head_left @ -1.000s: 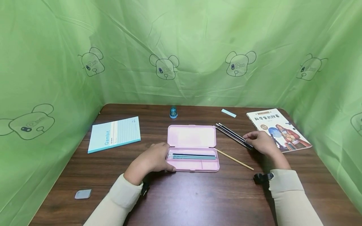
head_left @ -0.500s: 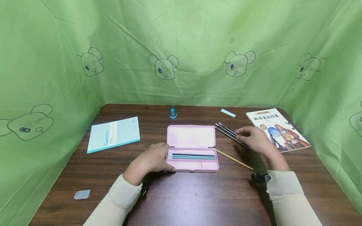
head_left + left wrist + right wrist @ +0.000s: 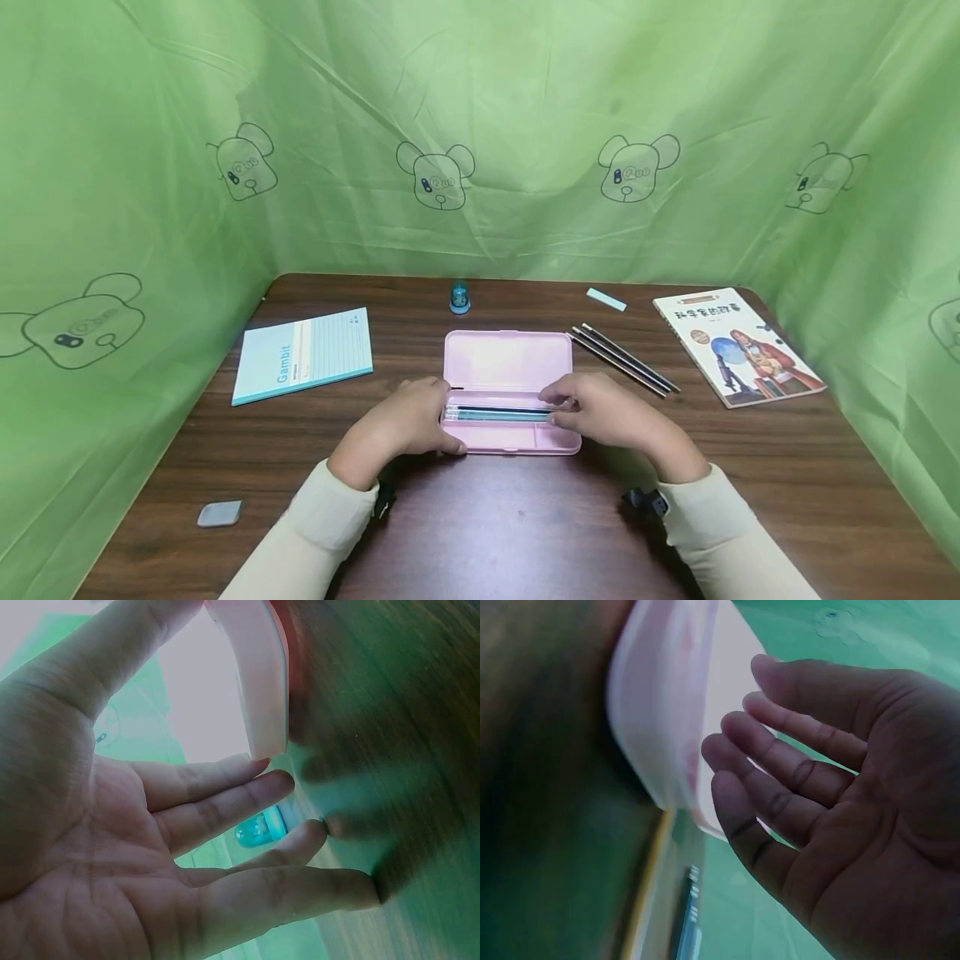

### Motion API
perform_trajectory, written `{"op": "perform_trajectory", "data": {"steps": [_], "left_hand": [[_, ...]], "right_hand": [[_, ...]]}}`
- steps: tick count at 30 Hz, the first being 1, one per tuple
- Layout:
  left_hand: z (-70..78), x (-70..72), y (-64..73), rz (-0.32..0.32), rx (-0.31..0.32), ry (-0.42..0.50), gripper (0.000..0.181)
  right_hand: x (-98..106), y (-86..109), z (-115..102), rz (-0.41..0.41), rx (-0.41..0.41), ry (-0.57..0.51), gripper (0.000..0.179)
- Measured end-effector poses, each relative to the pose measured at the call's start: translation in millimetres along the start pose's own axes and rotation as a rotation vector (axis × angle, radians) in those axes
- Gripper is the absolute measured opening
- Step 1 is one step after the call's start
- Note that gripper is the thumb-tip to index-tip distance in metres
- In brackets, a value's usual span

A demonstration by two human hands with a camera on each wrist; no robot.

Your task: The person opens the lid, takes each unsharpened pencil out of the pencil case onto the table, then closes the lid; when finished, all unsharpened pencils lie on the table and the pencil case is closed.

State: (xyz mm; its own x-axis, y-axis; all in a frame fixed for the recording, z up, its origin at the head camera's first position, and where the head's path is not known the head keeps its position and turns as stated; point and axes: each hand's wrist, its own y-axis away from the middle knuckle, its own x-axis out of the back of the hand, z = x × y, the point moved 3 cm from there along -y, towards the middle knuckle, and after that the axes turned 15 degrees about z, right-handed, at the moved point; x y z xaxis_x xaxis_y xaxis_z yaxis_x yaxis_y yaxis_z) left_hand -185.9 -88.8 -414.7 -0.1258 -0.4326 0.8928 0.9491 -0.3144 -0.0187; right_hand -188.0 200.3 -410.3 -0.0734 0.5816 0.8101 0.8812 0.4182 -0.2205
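A pink pencil case (image 3: 507, 360) lies with its lid back on the table in the head view. Blue and dark pencils (image 3: 495, 414) fill its rear compartment. My left hand (image 3: 401, 421) holds the left end between thumb and index finger; the other fingers are spread in the left wrist view. My right hand (image 3: 607, 412) hovers over the right end, fingertips above the pencils' ends. Its fingers (image 3: 739, 802) are loosely bent with nothing between them in the right wrist view. A yellowish thin stick (image 3: 647, 877) beside the case shows there, hidden in the head view behind the hand.
Dark pencils (image 3: 630, 356) lie right of the case, near a picture book (image 3: 750, 346). A blue sharpener (image 3: 460, 298) and a pale blue strip (image 3: 606, 300) are at the back. A notebook (image 3: 303, 358) and a grey eraser-like piece (image 3: 220, 514) lie left.
My right hand has left the dark pencils, which stay on the table, and moved left over the pencil case. The left hand keeps its hold on the case's left end.
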Motion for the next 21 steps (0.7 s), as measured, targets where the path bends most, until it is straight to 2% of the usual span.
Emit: {"op": "perform_trajectory", "data": {"steps": [7, 13, 21], "left_hand": [[0.2, 0.6, 0.3, 0.001, 0.002, 0.008, 0.060], [0.2, 0.2, -0.1, -0.001, -0.006, 0.005, 0.058], [-0.2, -0.9, -0.1, -0.003, 0.003, 0.013, 0.062]], "right_hand": [[-16.4, -1.1, 2.3, -0.068, 0.004, 0.072, 0.028], [-19.2, -1.2, 2.5, -0.078, 0.022, 0.052, 0.027], [-19.6, -1.5, 3.2, -0.083, -0.014, 0.036, 0.025]]}}
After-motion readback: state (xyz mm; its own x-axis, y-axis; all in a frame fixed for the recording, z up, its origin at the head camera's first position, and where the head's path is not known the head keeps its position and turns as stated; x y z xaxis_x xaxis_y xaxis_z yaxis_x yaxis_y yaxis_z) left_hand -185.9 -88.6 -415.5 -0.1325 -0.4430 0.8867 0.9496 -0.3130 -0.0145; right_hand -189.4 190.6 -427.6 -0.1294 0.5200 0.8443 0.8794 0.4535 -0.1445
